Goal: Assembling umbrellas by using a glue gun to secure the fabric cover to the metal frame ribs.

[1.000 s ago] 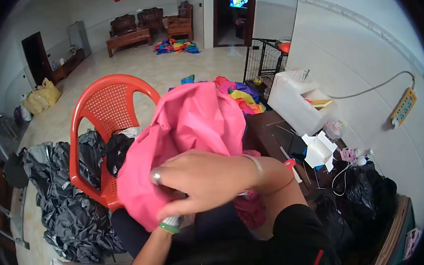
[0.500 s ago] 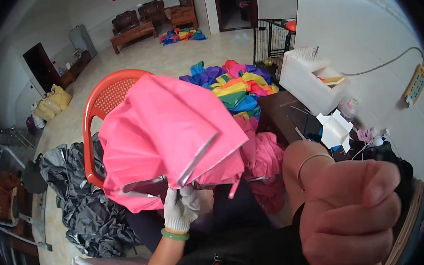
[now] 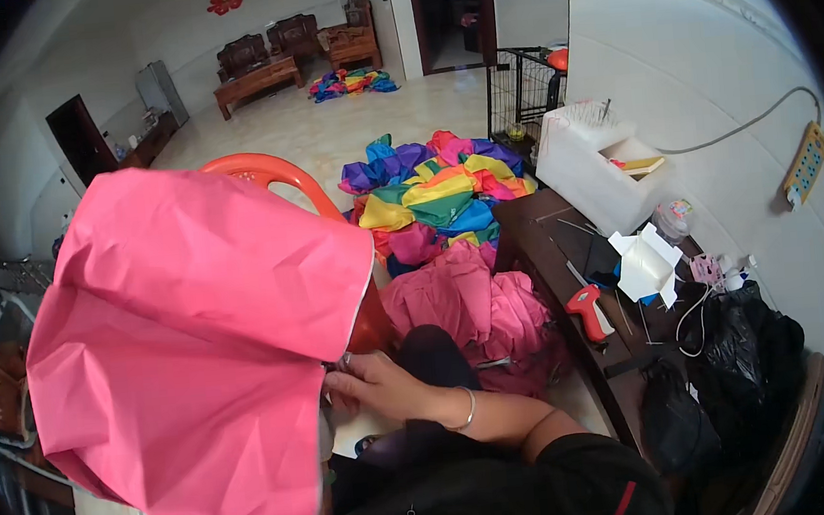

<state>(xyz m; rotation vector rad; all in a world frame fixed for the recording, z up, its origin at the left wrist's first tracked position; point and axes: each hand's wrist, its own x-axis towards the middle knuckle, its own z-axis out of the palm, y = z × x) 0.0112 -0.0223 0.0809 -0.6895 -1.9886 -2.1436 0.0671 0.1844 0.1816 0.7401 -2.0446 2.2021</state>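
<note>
Pink fabric (image 3: 185,324): held up at left, partly hiding the red chair (image 3: 299,176).
Right hand (image 3: 374,388): thumb and fingers pinching the fabric's edge.
Left hand: hidden behind the fabric; cannot tell its grip.
Table (image 3: 534,233): at right, red-and-white tool (image 3: 587,313) lying near its edge.

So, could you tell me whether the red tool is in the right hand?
No, the red tool lies on the dark table; the right hand is at the edge of the pink fabric.
</note>
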